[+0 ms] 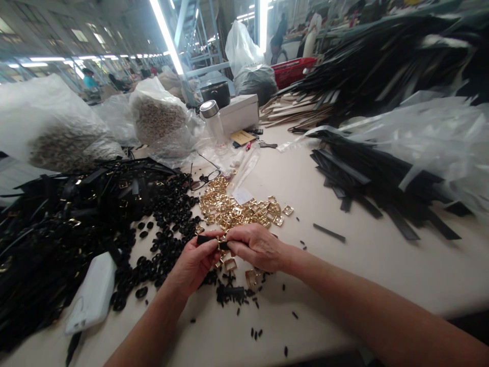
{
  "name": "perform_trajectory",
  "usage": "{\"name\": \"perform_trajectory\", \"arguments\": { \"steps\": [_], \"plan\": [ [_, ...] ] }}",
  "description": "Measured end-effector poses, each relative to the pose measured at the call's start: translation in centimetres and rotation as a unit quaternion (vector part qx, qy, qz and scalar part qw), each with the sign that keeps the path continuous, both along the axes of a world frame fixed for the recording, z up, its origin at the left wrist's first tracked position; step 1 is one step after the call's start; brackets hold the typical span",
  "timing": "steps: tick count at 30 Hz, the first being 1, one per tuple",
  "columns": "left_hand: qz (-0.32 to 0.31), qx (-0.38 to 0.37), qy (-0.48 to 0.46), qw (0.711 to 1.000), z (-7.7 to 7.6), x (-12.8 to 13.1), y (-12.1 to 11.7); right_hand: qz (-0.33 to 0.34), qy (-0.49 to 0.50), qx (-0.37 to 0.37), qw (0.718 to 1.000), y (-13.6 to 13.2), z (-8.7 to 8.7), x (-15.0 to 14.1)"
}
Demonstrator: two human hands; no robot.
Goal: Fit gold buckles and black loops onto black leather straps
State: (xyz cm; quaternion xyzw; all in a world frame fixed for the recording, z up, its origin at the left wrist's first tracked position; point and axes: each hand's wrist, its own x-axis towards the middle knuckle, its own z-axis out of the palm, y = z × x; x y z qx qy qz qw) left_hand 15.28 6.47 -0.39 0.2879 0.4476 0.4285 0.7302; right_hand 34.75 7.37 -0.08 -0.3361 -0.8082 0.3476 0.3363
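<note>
A short black strap (206, 239) with a gold buckle on it is held between both hands, just in front of the pile of gold buckles (237, 209). My left hand (196, 262) pinches the strap's left part between thumb and fingers. From the right, my right hand (255, 247) closes its fingers on the strap beside the buckle, hiding that end. Below the hands lie a few loose gold buckles (251, 278) and a cluster of small black pieces (231, 293). Small black rings (168, 224) are heaped left of the hands.
Finished-looking black straps with buckles (46, 219) fill the left side, beside a white power bank (93, 293). At right lie black strips (374, 173) under clear plastic. Behind stand a glass bottle (213, 125), eyeglasses (204, 179), a white box (240, 113) and filled plastic bags (160, 117).
</note>
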Motion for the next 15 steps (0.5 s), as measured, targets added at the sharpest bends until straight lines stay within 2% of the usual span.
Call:
{"name": "perform_trajectory", "arguments": {
  "steps": [9,15],
  "plan": [
    [-0.026,0.051,0.021,0.998,0.0,0.32,-0.2,0.038,0.037,-0.089,0.995,0.35,-0.42,-0.08],
    [-0.059,0.044,-0.022,0.997,0.14,0.08,-0.26,0.092,0.095,-0.179,0.975,0.16,0.03,0.16]
  ]
}}
